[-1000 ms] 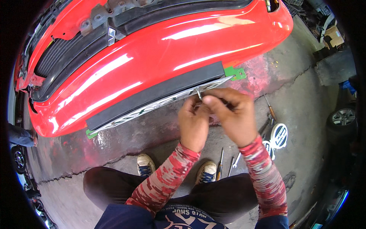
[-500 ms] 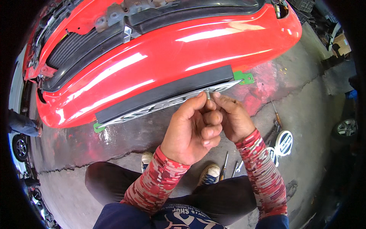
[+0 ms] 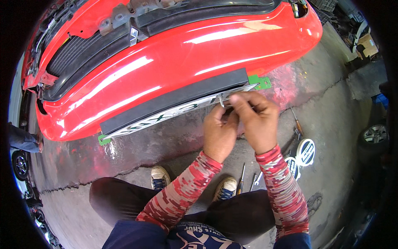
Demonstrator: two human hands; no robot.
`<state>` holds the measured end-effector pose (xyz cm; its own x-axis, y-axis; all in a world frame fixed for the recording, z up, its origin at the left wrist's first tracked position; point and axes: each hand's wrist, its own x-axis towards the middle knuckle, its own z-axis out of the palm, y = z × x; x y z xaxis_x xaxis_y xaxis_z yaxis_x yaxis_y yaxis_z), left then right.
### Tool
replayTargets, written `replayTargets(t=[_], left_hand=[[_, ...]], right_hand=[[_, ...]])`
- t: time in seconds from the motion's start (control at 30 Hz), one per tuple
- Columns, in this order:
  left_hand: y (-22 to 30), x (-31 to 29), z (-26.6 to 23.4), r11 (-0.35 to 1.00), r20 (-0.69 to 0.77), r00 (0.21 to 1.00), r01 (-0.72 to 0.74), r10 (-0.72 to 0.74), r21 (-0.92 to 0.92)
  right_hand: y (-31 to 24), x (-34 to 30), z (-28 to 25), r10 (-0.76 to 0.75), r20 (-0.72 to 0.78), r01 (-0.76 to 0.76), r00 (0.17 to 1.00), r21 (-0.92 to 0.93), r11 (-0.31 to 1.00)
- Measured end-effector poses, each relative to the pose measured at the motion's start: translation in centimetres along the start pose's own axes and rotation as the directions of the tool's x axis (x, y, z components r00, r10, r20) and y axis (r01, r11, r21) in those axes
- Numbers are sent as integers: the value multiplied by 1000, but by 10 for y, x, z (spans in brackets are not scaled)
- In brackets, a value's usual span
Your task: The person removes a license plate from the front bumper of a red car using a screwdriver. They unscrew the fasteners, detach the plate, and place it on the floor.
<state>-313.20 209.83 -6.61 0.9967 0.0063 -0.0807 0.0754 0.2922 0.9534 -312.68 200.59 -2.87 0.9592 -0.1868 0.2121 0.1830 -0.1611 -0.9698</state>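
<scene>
A small silvery bolt (image 3: pixel 222 102) shows between the fingertips of both hands, close in front of the white number plate (image 3: pixel 166 111). My left hand (image 3: pixel 219 135) is closed below it, with its fingertips pinched at the bolt's lower end. From the right, my right hand (image 3: pixel 259 120) comes in with thumb and fingers pinched together at the bolt. Its hidden fingertips partly cover what lies between the hands. The plate hangs tilted under a black strip (image 3: pixel 178 99) on the red car bumper (image 3: pixel 174 62). Green tabs (image 3: pixel 260 82) stick out at the plate's ends.
On the floor near my shoe (image 3: pixel 226 189) lie a screwdriver (image 3: pixel 241 180) and a wrench (image 3: pixel 258 178). Another screwdriver (image 3: pixel 297 120) and round white discs (image 3: pixel 306 152) are to the right. A person's leg (image 3: pixel 25 139) stands at far left.
My left hand has turned and moved right and up, its palm no longer facing me. Both hands are now nearer the plate, and the bolt has tilted. The view has shifted slightly.
</scene>
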Motion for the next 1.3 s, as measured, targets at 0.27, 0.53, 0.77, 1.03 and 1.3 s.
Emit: replayTargets(t=[0.27,0.53,0.77,1.03,1.3], left_hand=[[40,-7,-16,508,392,846,532,-362,-678],[61,1,-43,98,716,652,753,-250,-651],[62,10,-88,689,521,693,681,-498,-248],[-1,6,-57,870,74,989,-150,131,470],[15,-4,10,852,207,922,382,-326,-358]], right_hand=[[8,5,-33,546,-48,-520,837,242,819],[10,4,-3,488,611,-781,623,449,434],[11,0,12,488,298,-571,821,379,729],[7,-2,20,202,62,-205,977,45,978],[-1,8,-40,169,-312,-156,935,67,985]])
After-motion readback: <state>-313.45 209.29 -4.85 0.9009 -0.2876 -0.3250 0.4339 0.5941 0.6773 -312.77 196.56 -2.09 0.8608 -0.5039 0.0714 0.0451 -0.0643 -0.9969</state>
